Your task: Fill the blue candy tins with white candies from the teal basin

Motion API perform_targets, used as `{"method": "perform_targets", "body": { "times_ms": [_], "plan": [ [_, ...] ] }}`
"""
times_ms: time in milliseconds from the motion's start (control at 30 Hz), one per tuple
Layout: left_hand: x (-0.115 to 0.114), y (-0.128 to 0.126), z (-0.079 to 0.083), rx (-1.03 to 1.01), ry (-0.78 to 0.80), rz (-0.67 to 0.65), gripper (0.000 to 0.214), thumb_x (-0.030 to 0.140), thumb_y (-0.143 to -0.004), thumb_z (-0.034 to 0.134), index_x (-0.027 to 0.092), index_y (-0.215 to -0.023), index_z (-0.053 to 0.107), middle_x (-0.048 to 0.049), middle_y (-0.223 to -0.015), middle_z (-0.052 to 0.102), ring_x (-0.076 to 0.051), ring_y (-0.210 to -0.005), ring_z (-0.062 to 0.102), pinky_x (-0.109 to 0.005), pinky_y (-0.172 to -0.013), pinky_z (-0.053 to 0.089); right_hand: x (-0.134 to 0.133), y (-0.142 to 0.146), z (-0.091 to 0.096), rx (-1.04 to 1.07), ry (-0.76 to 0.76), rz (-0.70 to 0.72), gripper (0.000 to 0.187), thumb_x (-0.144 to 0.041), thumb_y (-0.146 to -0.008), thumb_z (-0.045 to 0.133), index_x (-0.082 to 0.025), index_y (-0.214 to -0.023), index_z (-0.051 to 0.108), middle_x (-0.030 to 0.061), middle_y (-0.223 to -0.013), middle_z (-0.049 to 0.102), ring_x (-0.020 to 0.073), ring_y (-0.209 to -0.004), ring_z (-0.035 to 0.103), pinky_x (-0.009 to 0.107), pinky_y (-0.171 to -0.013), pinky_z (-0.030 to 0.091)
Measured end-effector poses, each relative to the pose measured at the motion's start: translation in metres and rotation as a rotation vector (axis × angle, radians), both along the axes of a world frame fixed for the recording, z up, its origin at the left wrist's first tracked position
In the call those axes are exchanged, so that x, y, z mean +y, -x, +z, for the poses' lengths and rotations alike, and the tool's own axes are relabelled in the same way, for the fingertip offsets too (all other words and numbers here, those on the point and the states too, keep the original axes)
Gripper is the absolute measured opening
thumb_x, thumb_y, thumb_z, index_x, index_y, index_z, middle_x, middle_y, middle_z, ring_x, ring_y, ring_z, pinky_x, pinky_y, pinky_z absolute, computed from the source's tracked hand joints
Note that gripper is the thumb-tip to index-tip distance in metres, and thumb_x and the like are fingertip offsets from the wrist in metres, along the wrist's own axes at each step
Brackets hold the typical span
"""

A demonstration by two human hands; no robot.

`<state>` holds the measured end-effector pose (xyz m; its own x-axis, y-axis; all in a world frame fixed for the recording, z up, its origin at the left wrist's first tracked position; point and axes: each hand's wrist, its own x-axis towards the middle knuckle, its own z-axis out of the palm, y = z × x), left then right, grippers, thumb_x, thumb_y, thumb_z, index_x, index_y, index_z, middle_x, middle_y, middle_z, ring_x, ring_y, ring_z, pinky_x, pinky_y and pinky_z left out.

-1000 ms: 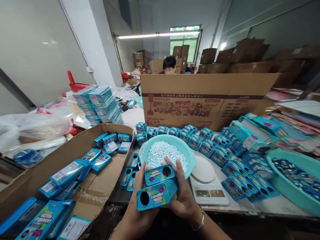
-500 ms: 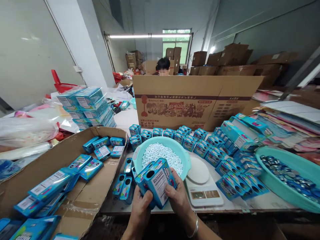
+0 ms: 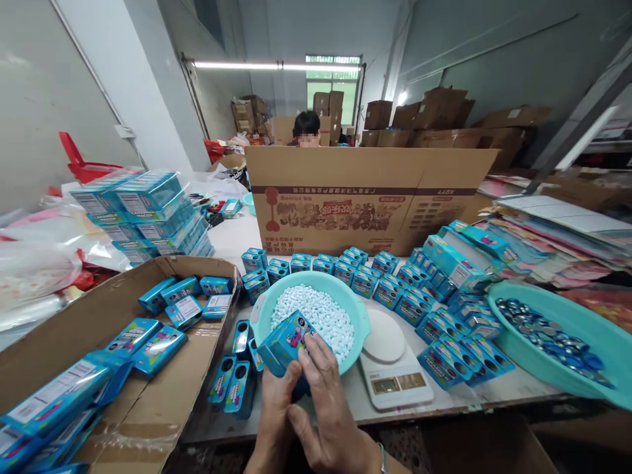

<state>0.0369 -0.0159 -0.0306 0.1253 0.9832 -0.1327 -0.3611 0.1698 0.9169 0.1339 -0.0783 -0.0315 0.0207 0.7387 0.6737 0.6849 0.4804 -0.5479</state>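
Small blue printed candy tins point(image 3: 284, 343) are tilted over the near side of a turquoise basin point(image 3: 364, 324) of small white candies point(image 3: 323, 313). My left hand point(image 3: 277, 403) grips them from below, its thumb pressed along the near side. Against their right side lies my right hand point(image 3: 323, 398), with its fingers stretched out and slightly apart. How many tins are in the grip is hidden by my hands. Several upright tins with round holes on top point(image 3: 239, 387) stand just left of the basin.
A kitchen scale point(image 3: 397, 388) stands right of the basin, near rows of tins point(image 3: 439, 329). Further right, another basin point(image 3: 548, 382) holds shiny blue-silver pieces. An open carton point(image 3: 162, 388) with tins lies left. A tall cardboard panel point(image 3: 326, 171) stands behind; a person sits beyond it.
The tins have turned in my grip, so the white label and top holes no longer face me. My right hand has loosened from holding to stretched fingers. The view has shifted slightly right.
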Motion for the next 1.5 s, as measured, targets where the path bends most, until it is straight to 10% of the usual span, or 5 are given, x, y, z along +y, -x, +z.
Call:
{"method": "perform_targets", "body": {
  "times_ms": [400, 533, 900, 1167, 1500],
  "plan": [
    [0.044, 0.002, 0.016, -0.078, 0.138, 0.034, 0.05, 0.05, -0.049, 0.085, 0.018, -0.085, 0.069, -0.0068, -0.095, 0.076, -0.028, -0.104, 0.069, -0.035, -0.091, 0.056, 0.033, 0.017, 0.003, -0.231, -0.004, -0.042, 0.087, -0.022, -0.09, 0.051, -0.014, -0.158, -0.002, 0.0203, -0.156, 0.035, 0.0397, -0.145, 0.028, 0.07, -0.112, 0.022],
    [0.068, 0.019, 0.028, 0.06, 0.106, 0.12, 0.054, 0.04, -0.049, 0.08, 0.016, -0.095, 0.065, -0.0051, -0.09, 0.074, -0.027, -0.086, 0.071, -0.038, -0.078, 0.058, 0.063, -0.024, 0.008, 0.054, 0.002, 0.063, 0.063, -0.026, -0.094, 0.048, -0.022, -0.154, 0.028, 0.0136, -0.143, 0.052, 0.0284, -0.132, 0.048, 0.049, -0.107, 0.041],
    [0.118, -0.024, 0.055, 1.869, -0.489, -0.417, 0.044, 0.02, -0.07, 0.064, 0.007, -0.112, 0.059, -0.0237, -0.113, 0.067, -0.036, -0.108, 0.065, -0.041, -0.088, 0.052, 0.234, -0.09, -0.05, 0.068, 0.607, -0.029, 0.02, -0.028, -0.089, 0.06, -0.019, -0.097, 0.076, 0.0079, -0.104, 0.069, 0.0224, -0.103, 0.055, 0.035, -0.099, 0.038],
    [0.137, -0.062, 0.021, 1.852, -0.502, -0.556, 0.052, 0.016, -0.066, 0.069, 0.009, -0.116, 0.061, -0.024, -0.117, 0.066, -0.035, -0.111, 0.065, -0.04, -0.087, 0.052, 0.229, -0.088, -0.074, 0.526, 0.675, -0.154, 0.019, -0.027, -0.077, 0.065, -0.016, -0.062, 0.069, 0.0008, -0.067, 0.069, 0.0208, -0.081, 0.061, 0.03, -0.081, 0.047],
    [0.125, -0.029, -0.018, 1.392, -0.555, -0.223, 0.074, 0.027, -0.069, 0.067, 0.012, -0.135, 0.039, -0.0169, -0.131, 0.06, -0.031, -0.121, 0.059, -0.038, -0.099, 0.045, 0.22, -0.076, -0.04, 1.17, 0.528, -0.147, 0.018, -0.032, -0.066, 0.07, -0.018, -0.059, 0.062, -0.002, -0.056, 0.062, 0.0159, -0.062, 0.059, 0.026, -0.063, 0.05]
  ]
}}
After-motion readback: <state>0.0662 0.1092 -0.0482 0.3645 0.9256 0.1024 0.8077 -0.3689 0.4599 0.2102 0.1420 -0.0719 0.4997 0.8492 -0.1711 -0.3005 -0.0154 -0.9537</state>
